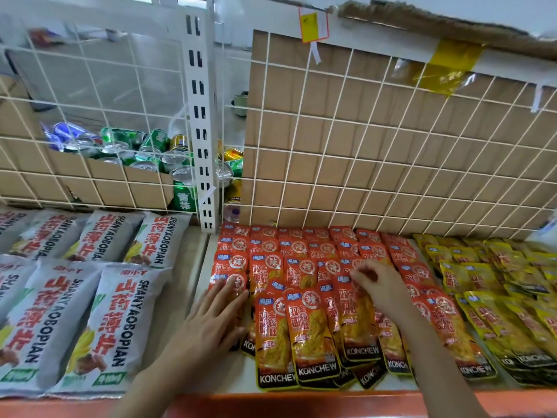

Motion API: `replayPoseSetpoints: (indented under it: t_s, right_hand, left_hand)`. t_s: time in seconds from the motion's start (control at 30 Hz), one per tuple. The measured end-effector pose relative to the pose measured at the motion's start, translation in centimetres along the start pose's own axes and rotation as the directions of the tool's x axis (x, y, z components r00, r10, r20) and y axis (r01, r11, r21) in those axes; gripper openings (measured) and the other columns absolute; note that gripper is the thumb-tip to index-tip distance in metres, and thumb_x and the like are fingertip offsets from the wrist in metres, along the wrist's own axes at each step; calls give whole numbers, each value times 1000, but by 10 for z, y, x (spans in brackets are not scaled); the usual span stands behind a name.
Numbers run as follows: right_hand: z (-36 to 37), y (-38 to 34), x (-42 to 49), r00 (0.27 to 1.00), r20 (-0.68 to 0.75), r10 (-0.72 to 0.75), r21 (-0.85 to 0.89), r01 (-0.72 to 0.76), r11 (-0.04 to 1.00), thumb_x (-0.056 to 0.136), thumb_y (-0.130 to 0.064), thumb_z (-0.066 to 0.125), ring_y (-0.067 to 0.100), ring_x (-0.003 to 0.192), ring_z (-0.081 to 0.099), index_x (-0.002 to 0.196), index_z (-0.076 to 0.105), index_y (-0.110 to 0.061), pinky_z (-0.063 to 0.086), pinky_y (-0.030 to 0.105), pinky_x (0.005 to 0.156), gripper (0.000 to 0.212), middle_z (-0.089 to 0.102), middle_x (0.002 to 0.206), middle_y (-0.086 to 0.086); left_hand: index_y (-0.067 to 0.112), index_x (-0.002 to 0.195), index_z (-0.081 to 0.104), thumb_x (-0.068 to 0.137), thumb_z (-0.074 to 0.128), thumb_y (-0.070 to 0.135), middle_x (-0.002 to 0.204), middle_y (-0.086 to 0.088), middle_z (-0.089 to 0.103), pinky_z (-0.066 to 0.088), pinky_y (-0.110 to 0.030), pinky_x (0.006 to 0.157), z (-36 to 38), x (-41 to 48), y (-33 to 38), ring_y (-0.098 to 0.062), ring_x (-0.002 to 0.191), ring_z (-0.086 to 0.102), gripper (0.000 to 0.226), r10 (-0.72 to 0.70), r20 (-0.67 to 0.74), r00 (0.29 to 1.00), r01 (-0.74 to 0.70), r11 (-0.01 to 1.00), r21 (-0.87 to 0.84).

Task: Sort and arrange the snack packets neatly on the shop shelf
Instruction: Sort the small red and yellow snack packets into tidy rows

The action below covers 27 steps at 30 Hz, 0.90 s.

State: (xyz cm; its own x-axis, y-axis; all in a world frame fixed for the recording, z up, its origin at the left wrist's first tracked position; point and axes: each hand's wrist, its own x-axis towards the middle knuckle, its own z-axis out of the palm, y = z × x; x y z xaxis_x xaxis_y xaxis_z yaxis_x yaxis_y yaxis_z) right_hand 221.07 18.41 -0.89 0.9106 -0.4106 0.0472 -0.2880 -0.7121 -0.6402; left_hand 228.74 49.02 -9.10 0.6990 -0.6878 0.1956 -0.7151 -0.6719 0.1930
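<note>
- The left hand (217, 315) lies flat and wide open, fingers straight and slightly spread, pressing on the leftmost column of glossy red foil snack packets (313, 336).
- The right hand (379, 285) has its fingers bent down onto the top edge of one red packet in the middle of the block. Motion blur hides whether they pinch it.
- The red packets are flat, crinkly rectangular pouches with black "KONCHEW" bands. They overlap like tiles in rows across the middle of the pale shelf board (180, 297), and the front ones fan out unevenly.
- Just right of them, shiny yellow foil packets (494, 312) of the same shape lie in overlapping rows.
- To the left, apart from the red block, lie puffy grey-white pillow bags (99, 321) with red lettering, in two rows.
- A smooth orange strip (301, 402) edges the shelf front.
- Behind stands a white wire grid (376, 146) with a matte brown cardboard box (331, 116) pressed against it.
- A white slotted metal upright (202, 116) divides the bays.
- Green, blue and gold drink cans (144, 149) are heaped beyond the grid.
</note>
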Motion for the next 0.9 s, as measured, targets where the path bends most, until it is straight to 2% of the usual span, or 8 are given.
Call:
replayPoseSetpoints:
  t_s: [0.1,0.2,0.37,0.5,0.6,0.7,0.83,0.9]
  right_hand:
    - [-3,-10,2,999,25,33,201,-38,979,91,-15,56,7,66,57,77,60,-13,40,9,61,14,62,71,-4]
    - [2,-27,4,999,19,38,306,-42,951,91,-17,56,11,69,58,81,62,-11,43,17,65,13,63,72,-1]
    - [32,-70,0,996,78,-50,394,15,919,90,-15,57,-4,51,56,77,60,-17,40,9,49,13,64,69,-2]
    - [76,-96,-6,968,198,-151,307,85,948,88,-17,60,-3,58,55,79,61,-18,41,10,52,10,61,75,-6]
    - [104,-108,-9,950,237,-202,249,142,958,87,-19,63,4,69,57,84,65,-17,45,15,60,4,62,79,-8]
    - [120,-117,-14,947,246,-207,214,155,964,86,-21,64,8,66,60,87,66,-19,51,18,60,3,62,79,-9]
    - [130,-119,-18,950,196,-242,57,235,970,84,-30,65,9,82,60,87,70,-21,49,28,77,10,65,85,-9]
    - [131,-119,-20,951,180,-250,51,245,968,85,-29,64,9,87,59,90,71,-21,48,29,81,12,66,93,-6]
  left_hand:
    - [24,137,43,96,16,60,142,-4,44,0,-23,112,-3,0,1,-6,143,-8,61,4,24,1000,-3,999,-51]
    - [30,145,30,86,10,74,152,7,17,5,-26,115,-1,-1,-2,4,138,-12,75,-49,-91,995,25,970,-241]
    - [32,139,33,92,20,65,146,5,34,34,-41,105,-10,-10,-4,-15,134,32,59,-147,-164,975,75,920,-384]
    - [44,138,27,80,12,80,144,21,23,24,-24,108,-24,-25,1,6,132,23,70,-239,-164,957,137,873,-468]
    - [44,138,20,72,8,86,145,24,18,20,-20,111,-31,-35,5,6,134,19,79,-269,-96,958,194,860,-473]
    - [32,142,32,83,28,72,146,21,22,20,-15,110,-29,-43,4,2,133,24,71,-170,-115,979,112,911,-396]
    - [30,147,23,81,37,70,154,16,10,17,-31,115,-27,-46,2,-2,140,6,79,-99,58,993,111,959,-260]
    - [26,146,30,82,27,76,154,9,21,19,-27,113,-27,-47,1,-8,140,13,81,-77,168,983,94,991,-97]
